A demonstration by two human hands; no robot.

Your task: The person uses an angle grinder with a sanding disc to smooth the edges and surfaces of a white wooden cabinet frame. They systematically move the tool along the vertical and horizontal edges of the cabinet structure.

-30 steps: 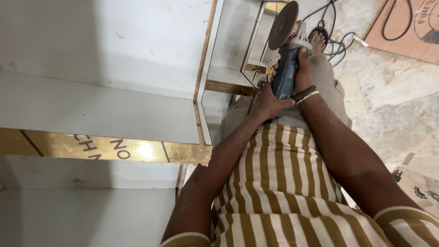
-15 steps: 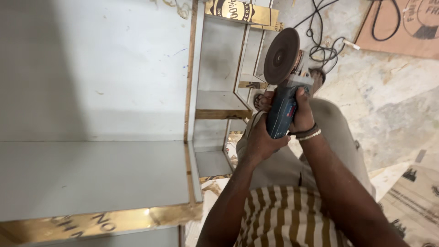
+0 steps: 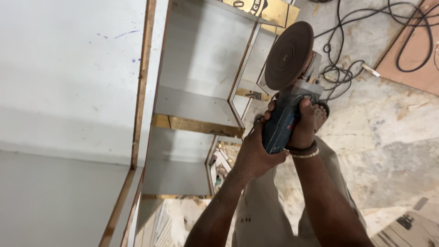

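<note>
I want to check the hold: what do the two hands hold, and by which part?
Both hands hold an angle grinder by its blue body, behind the disc: left hand at the rear end, right hand further forward.

A large white cabinet [image 3: 68, 91] with open shelves fills the left side, its panel edges trimmed in strips of gold-coloured banding [image 3: 139, 87]. One shelf [image 3: 194, 107] juts toward the middle, gold along its front edge. The floor [image 3: 388, 137] is pale mottled stone, dusty and scuffed. Black cables [image 3: 347, 50] lie in loose loops across it at the top. A brown board [image 3: 414, 59] rests flat on the floor in the upper right corner. Light is even and soft.
</note>
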